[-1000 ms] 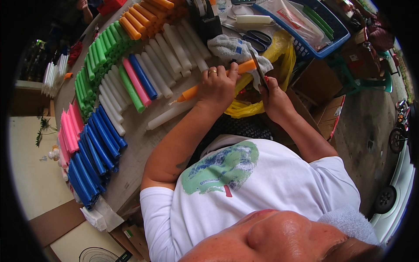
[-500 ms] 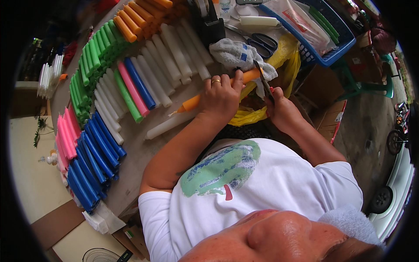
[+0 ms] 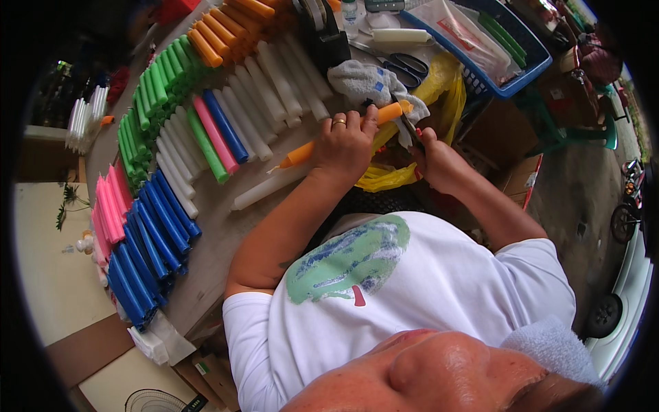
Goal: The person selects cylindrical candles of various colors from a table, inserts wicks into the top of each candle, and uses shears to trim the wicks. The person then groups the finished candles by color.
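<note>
My left hand (image 3: 343,142) is closed over an orange candle (image 3: 296,155), pressing it near the table's edge. The candle's wick end points left, and its base sticks out to the right past my fingers. At that base hangs a curled, paler orange shaving (image 3: 407,106). My right hand (image 3: 439,163) grips a knife (image 3: 407,124), its narrow blade angled up beside the base; the handle is mostly hidden in my fist. A loose white candle (image 3: 268,189) lies just below my left wrist. Behind the base are a grey-white cloth (image 3: 364,81) and a yellow plastic bag (image 3: 449,89).
Rows of blue (image 3: 134,281), pink, green (image 3: 154,86), orange (image 3: 213,41) and white candles cover the table's left and far side. Dark-handled scissors (image 3: 408,69), a black tape dispenser (image 3: 326,41) and a blue basket (image 3: 504,86) stand farther back. Cardboard boxes (image 3: 498,127) are at right.
The knife blade has dropped from across the candle's base to just below it. A curled shaving now shows at the base. My left hand keeps its hold.
</note>
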`<control>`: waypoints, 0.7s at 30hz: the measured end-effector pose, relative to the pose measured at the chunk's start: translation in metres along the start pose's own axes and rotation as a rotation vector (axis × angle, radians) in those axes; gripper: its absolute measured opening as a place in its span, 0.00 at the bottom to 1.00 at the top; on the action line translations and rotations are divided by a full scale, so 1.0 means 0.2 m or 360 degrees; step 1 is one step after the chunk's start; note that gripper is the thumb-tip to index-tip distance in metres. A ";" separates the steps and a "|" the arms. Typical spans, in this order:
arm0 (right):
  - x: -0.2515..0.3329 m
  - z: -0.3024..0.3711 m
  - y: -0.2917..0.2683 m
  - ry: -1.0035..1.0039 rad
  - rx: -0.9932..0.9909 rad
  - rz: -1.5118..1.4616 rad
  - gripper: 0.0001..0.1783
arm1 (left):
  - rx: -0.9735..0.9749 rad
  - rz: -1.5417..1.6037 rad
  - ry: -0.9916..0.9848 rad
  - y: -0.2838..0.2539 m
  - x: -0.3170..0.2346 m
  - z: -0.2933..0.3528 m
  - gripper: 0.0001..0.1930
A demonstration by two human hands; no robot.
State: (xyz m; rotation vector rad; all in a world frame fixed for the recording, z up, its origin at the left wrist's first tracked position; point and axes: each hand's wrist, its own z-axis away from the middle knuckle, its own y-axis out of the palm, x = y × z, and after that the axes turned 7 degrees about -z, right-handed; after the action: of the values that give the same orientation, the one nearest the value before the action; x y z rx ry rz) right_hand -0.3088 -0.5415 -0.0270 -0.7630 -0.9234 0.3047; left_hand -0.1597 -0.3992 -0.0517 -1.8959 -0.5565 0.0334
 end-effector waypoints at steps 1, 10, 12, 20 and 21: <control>-0.03 -0.01 0.03 -0.0010 -0.0019 -0.0073 0.16 | 0.0015 0.0063 -0.0017 0.00 -0.01 0.00 0.17; -0.12 0.03 0.12 -0.0287 -0.0398 -0.0573 0.16 | -0.0069 0.0326 -0.0097 -0.01 0.02 -0.01 0.14; -0.10 0.03 0.13 -0.0344 -0.0426 -0.0563 0.16 | -0.0040 0.0315 -0.0070 -0.02 0.02 -0.01 0.14; -0.10 0.02 0.16 -0.0376 -0.0377 -0.0557 0.15 | 0.0052 0.0303 -0.0044 -0.04 0.04 -0.03 0.15; -0.10 0.01 0.16 -0.0400 -0.0387 -0.0566 0.15 | 0.0062 0.0309 -0.0043 -0.04 0.04 -0.03 0.15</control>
State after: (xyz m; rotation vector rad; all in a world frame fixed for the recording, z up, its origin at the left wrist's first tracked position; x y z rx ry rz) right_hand -0.3205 -0.5286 -0.0614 -0.7759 -1.3293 -0.0276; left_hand -0.1542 -0.3988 -0.0401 -1.9080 -0.3855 0.1950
